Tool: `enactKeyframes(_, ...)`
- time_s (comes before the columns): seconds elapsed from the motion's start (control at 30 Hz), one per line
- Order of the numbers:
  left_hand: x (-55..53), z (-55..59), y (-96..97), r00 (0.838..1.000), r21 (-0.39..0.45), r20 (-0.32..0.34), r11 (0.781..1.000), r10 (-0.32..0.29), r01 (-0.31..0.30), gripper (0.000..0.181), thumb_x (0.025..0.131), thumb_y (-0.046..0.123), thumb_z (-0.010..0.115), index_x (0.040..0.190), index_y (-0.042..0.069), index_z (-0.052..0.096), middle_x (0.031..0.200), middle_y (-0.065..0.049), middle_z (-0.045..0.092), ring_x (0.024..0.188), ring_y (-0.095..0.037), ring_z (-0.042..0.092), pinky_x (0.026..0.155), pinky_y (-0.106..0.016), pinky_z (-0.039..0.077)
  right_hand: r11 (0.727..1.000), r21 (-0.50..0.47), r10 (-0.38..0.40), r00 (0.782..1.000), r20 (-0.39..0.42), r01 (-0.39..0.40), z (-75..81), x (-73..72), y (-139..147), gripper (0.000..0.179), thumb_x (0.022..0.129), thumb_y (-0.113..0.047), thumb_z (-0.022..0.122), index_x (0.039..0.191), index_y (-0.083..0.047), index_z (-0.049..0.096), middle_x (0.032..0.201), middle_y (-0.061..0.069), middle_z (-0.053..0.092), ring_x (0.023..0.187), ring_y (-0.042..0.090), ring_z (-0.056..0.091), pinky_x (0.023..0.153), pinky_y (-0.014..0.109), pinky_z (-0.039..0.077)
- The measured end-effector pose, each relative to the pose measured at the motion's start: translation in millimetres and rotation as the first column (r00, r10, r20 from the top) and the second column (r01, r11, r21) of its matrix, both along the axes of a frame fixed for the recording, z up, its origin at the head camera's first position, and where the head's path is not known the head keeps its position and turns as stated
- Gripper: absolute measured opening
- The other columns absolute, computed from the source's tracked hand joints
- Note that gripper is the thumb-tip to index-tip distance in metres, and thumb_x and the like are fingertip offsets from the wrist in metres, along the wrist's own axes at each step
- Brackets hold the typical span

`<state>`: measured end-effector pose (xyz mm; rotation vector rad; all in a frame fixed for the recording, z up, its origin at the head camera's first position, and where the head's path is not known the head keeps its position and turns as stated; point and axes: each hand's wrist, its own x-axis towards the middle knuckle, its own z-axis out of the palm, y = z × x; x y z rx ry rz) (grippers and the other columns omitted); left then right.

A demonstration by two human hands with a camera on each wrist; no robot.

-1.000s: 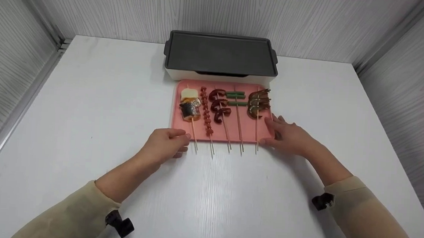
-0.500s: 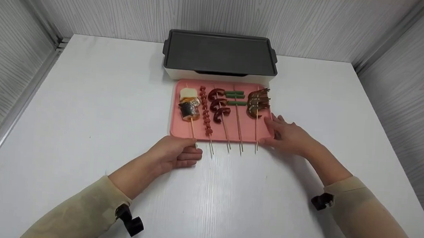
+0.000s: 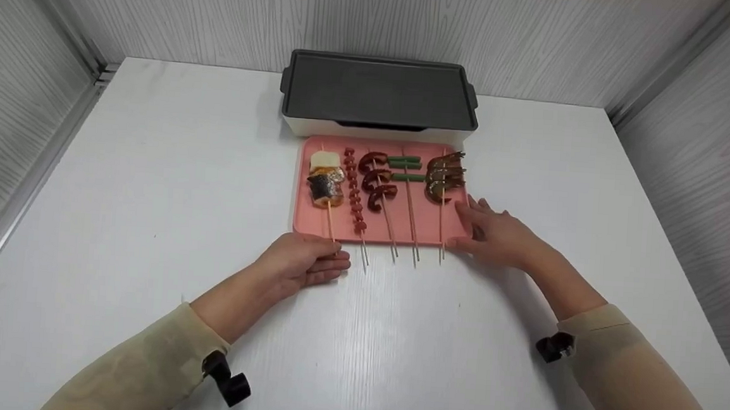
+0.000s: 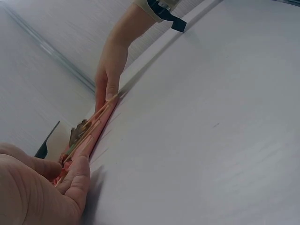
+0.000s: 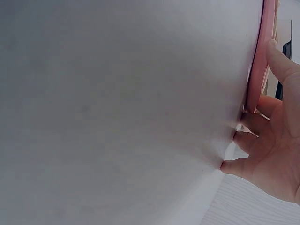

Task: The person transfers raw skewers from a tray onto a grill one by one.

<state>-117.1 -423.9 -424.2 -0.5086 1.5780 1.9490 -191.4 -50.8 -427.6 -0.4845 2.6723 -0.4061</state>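
On white tabletop (image 3: 393, 365) — left hand (image 3: 301, 261), fingers pinching 1 fish skewer (image 3: 326, 190); right hand (image 3: 496, 236), fingers gripping corner of pink tray (image 3: 427, 224).

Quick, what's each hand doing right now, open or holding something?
Left hand: pinching the wooden skewer with white and silvery-black pieces.
Right hand: holding the pink rectangular tray by its corner.

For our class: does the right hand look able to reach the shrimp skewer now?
Likely yes: the right hand touches the pink tray beside the shrimp skewer, and nothing lies between.
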Motion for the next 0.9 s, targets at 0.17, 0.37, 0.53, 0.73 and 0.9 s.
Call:
enactKeyframes(0.17,-2.2,1.9,-2.4,1.000,0.001,0.010,1.000,0.009,-0.009,0.031,0.107,0.006,0.063,0.133,-0.010,0.059,0.112,-0.021,0.077,0.101,-0.025,0.078,0.091,-0.034,0.063,1.000,-0.003,-0.003,1.000,-0.005,0.003,0.9,-0.4,1,0.094,0.100,-0.067,0.061,0.169,-0.013,0.028,0.171,0.022,0.026,0.161,0.040,0.015,0.127,0.067,0.014)
enactKeyframes(0.37,-2.2,2.8,-6.9,1.000,0.016,0.011,1.000,0.023,-0.023,0.032,0.107,0.004,0.063,0.136,-0.008,0.059,0.112,-0.021,0.077,0.099,-0.024,0.078,0.090,-0.033,0.063,1.000,-0.015,0.004,1.000,-0.014,-0.004,0.5,0.9,1,0.092,0.101,-0.065,0.061,0.168,-0.011,0.028,0.170,0.022,0.027,0.160,0.041,0.017,0.126,0.067,0.015)
enactKeyframes(0.53,-0.4,4.2,-11.7,1.000,0.010,-0.004,1.000,0.013,-0.013,0.033,0.108,0.003,0.061,0.139,-0.007,0.058,0.114,-0.021,0.077,0.099,-0.023,0.078,0.089,-0.032,0.063,1.000,-0.019,0.010,1.000,-0.014,-0.010,0.7,1.9,0,0.095,0.100,-0.068,0.061,0.168,-0.011,0.029,0.169,0.025,0.029,0.160,0.042,0.018,0.126,0.068,0.016)
enactKeyframes(0.73,3.6,8.8,-17.2,1.000,0.003,-0.019,1.000,-0.006,0.006,0.034,0.107,0.002,0.062,0.139,-0.009,0.058,0.119,-0.023,0.075,0.099,-0.023,0.078,0.090,-0.032,0.063,1.000,-0.018,0.000,1.000,-0.005,-0.001,1.9,2.5,0,0.096,0.099,-0.071,0.059,0.168,-0.012,0.029,0.170,0.025,0.026,0.160,0.041,0.016,0.127,0.067,0.014)
enactKeyframes(0.9,8.4,14.3,-20.5,0.999,-0.015,-0.033,1.000,-0.021,0.021,0.033,0.106,0.002,0.063,0.137,-0.010,0.060,0.111,-0.021,0.078,0.096,-0.022,0.079,0.087,-0.031,0.064,1.000,-0.015,-0.005,1.000,0.004,0.005,2.1,2.6,0,0.097,0.099,-0.072,0.058,0.169,-0.013,0.027,0.172,0.023,0.024,0.161,0.040,0.015,0.127,0.067,0.013)
